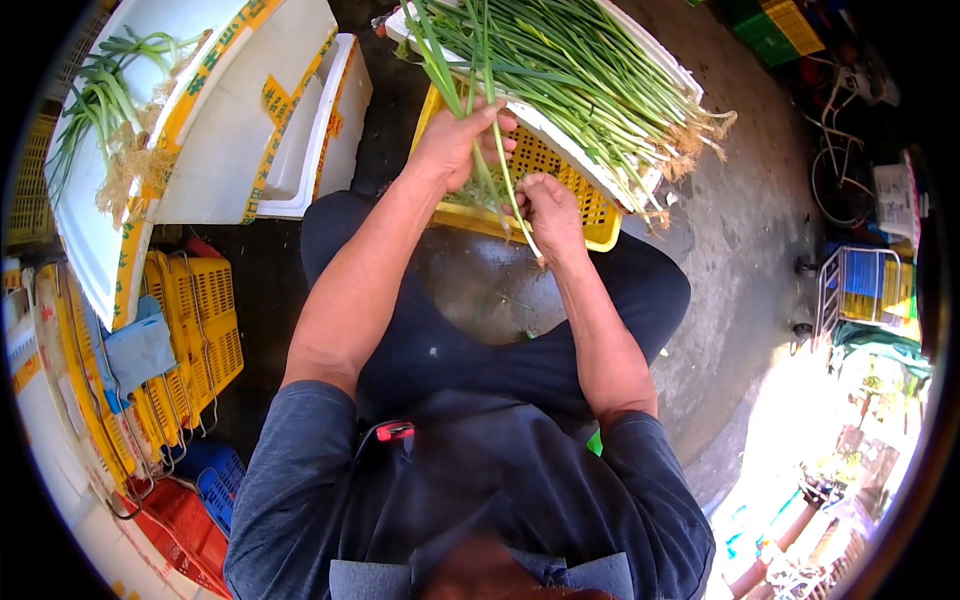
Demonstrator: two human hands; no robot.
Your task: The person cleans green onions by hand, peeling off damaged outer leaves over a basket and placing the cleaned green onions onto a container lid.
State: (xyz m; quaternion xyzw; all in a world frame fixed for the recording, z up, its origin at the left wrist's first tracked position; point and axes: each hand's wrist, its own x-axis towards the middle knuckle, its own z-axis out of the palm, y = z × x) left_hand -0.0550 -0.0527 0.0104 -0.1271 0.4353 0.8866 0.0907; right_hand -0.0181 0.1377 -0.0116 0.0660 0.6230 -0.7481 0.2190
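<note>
At upper centre, the left hand (462, 145) clasped green onions (507, 167) and the right hand (552, 212) pinched one above a yellow basket (602, 232). A foam tray (548, 132), upper right, held more stalks (590, 95); tape (207, 72) on the upper-left foam box (228, 120) bore green lettering, unreadable.

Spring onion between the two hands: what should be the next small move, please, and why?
Perhaps the right hand should strip gently down the spring onion toward its root: the left hand steadies it higher up, the right fingertips are already beside its pale lower part, and the root end sticks out freely.
</note>
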